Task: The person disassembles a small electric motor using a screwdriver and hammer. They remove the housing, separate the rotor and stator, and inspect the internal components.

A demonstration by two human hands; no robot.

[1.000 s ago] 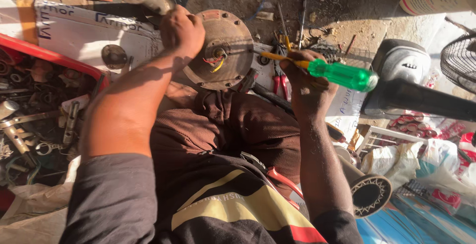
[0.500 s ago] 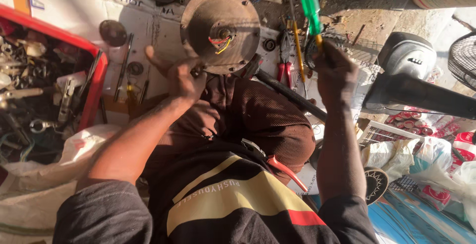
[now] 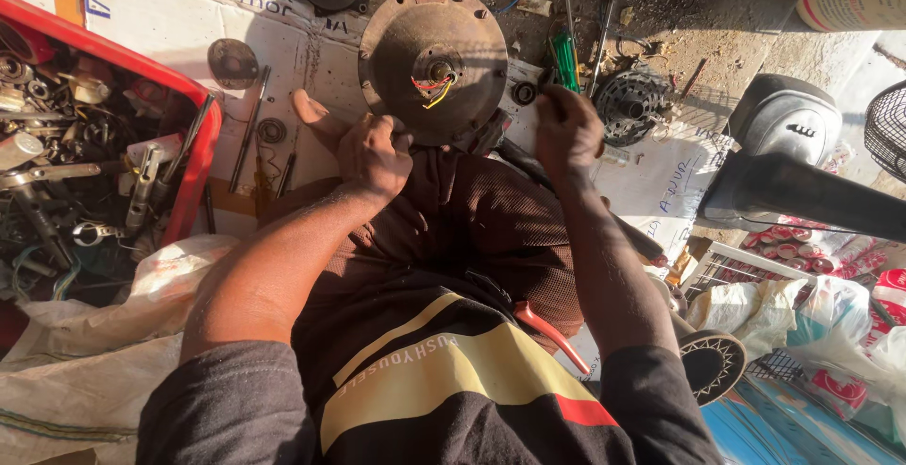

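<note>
On the ground before your knees, your left hand (image 3: 375,152) grips the round rusty metal motor housing (image 3: 433,62) (coloured wires at its centre); your right hand (image 3: 566,130), fingers curled, rests at its edge.

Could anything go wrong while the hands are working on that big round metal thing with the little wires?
Maybe. The coloured wires poke out of the middle of the round motor housing, so they might get tugged. The left hand grips only its lower edge, so it could slip. The green-handled screwdriver lies beside the right hand and could get knocked.
</note>
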